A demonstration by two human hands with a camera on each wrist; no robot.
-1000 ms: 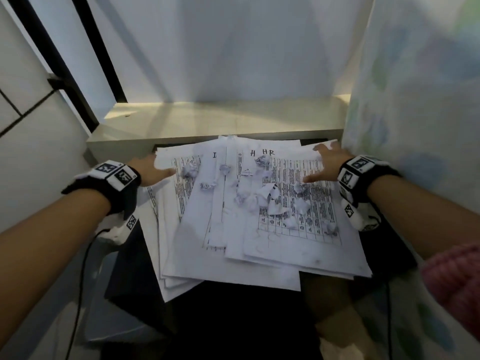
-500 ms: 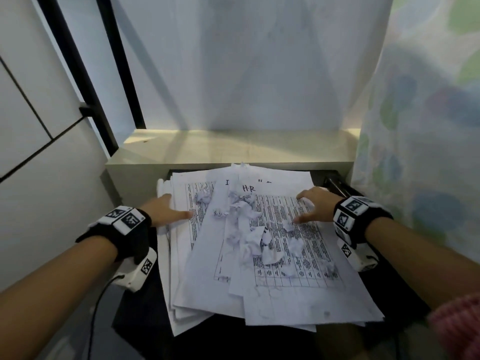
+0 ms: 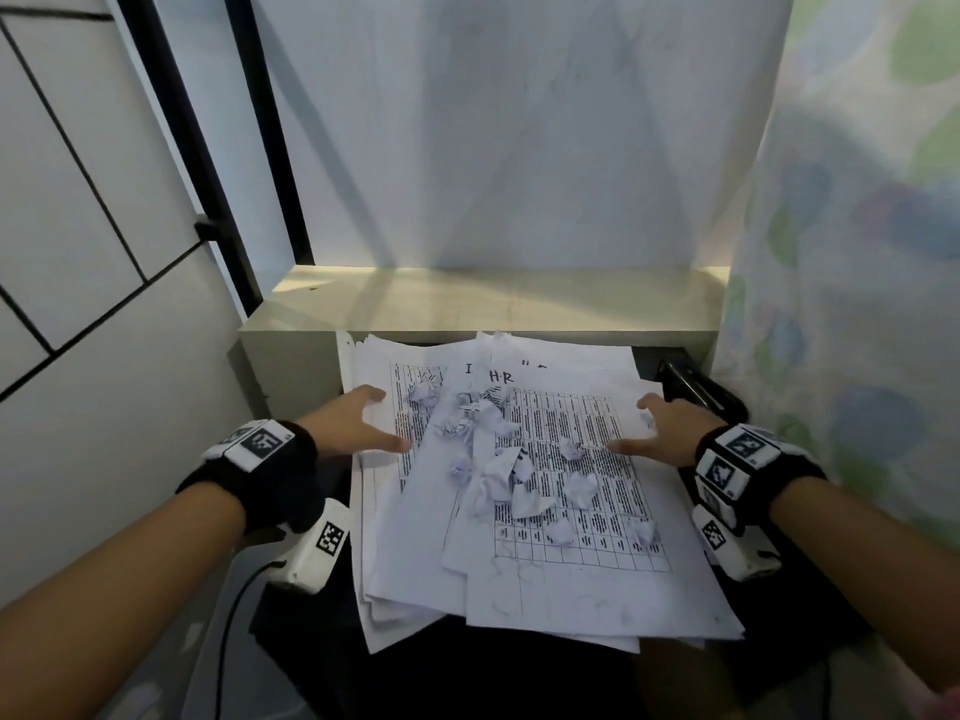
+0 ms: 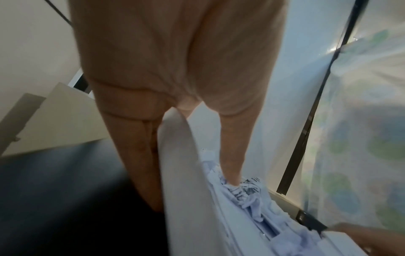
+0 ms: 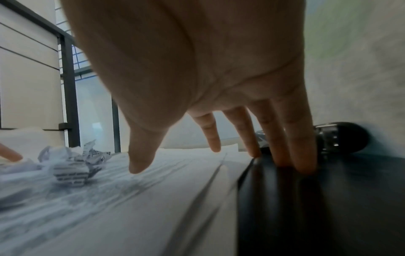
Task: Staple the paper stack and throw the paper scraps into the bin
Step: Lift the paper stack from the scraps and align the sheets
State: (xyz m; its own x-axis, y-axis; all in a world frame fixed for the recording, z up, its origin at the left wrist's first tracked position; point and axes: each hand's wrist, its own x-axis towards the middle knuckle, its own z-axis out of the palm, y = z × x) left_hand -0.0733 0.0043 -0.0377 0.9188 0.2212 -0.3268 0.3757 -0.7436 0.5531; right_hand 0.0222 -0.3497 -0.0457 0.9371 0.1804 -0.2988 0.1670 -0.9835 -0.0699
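Paper stack (image 3: 571, 600): one, loosely fanned on the surface (image 5: 306, 207); the number of sheets cannot be told.
Paper scraps (image 3: 579, 488): about a dozen crumpled bits on top; the exact number is unclear where they bunch.
Stapler (image 3: 696, 392): one, far right.
Grips: two, left grip (image 3: 353, 423) and right grip (image 3: 670, 431).

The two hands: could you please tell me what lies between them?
Crumpled paper scraps lie strewn over the paper stack between the left hand and the right hand, shown best in the head view.
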